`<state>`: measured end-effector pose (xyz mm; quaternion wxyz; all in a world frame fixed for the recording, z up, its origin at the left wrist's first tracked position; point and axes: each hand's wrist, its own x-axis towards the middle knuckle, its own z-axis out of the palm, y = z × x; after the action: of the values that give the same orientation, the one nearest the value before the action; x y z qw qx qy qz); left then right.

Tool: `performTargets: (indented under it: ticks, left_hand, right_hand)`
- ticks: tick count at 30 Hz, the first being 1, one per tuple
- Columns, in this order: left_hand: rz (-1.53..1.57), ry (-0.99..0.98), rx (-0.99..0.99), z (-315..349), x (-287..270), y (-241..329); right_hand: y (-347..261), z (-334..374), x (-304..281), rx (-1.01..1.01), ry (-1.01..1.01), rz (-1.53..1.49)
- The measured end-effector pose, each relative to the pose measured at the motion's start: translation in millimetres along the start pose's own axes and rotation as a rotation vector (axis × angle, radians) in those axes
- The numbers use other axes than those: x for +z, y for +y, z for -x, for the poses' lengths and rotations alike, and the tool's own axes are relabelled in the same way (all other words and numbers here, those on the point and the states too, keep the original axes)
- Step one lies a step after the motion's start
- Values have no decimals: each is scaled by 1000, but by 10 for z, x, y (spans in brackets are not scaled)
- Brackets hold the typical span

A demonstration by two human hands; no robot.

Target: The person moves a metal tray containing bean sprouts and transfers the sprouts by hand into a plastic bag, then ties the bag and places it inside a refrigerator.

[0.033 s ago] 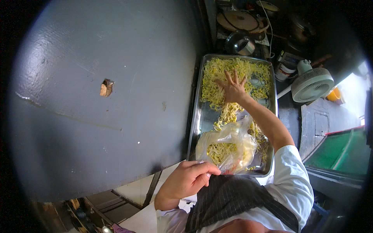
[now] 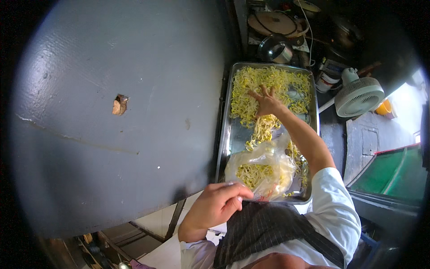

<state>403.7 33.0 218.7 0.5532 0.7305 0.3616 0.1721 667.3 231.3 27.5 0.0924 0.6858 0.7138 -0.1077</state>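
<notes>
A deep metal tray point(image 2: 226, 134) holds loose yellow bean sprouts point(image 2: 248, 87), spread thickly over its far half. My right hand point(image 2: 270, 105) reaches onto the sprouts with its fingers apart and bent slightly down, gripping nothing I can see. In the near part of the tray lies a clear plastic bag point(image 2: 286, 166), its mouth open and more sprouts showing inside. A narrow trail of sprouts joins the bag and the far heap. My left hand point(image 2: 219, 201) is closed at the tray's near edge, pinching the bag's rim between thumb and forefinger.
A dark grey panel point(image 2: 112, 157) with a chipped hole fills the left side. Beyond the tray stand a metal bowl point(image 2: 282, 54) and a round board point(image 2: 271, 22). To the right are a pale fan point(image 2: 359, 98), a white tub point(image 2: 326, 83) and a green-topped surface point(image 2: 389, 172).
My right hand has drawn slightly nearer to me over the sprouts, its fingers a little more bent. My left hand keeps its pinch on the bag.
</notes>
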Motion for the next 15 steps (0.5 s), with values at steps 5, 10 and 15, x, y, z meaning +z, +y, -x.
performTargets:
  ticks: [5, 10, 15]
  left_hand:
    - [-339, 256, 82, -99, -60, -78]
    - [80, 202, 62, -63, -99, -155]
    - [343, 119, 222, -287, 125, -52]
  right_hand:
    - [113, -269, 465, -55, 111, -56]
    - [168, -157, 406, -67, 285, -314]
    - [340, 179, -207, -16, 318, -419]
